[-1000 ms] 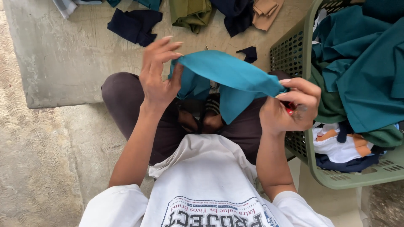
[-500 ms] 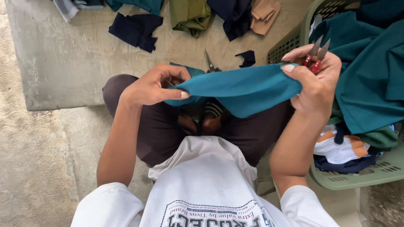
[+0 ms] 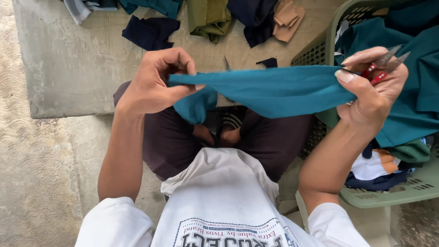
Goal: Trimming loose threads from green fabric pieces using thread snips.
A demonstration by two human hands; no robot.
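A person sits on the floor and holds a teal cloth (image 3: 274, 89) up in front of the chest with both hands. The cloth is pulled into a long strip, and its long way runs side to side, from one hand to the other. The left hand (image 3: 155, 82) pinches the left end, with the fingers (image 3: 180, 59) curled shut on the cloth and a loose bit hanging down just below that hand. The right hand (image 3: 372, 89) holds the right end, with the thumb pressed on top of the cloth. That same hand also grips small snips (image 3: 384, 64) with red handles, and their metal tips point up and away from the cloth, toward the basket. So the snips are right at the right end of the cloth, and the left hand is well away from them at the other end. A green basket (image 3: 388, 194) full of clothes sits just to the right of the cloth. Past the cloth, on a gray mat (image 3: 68, 68), lie dark blue scraps (image 3: 148, 29) and other folded pieces.
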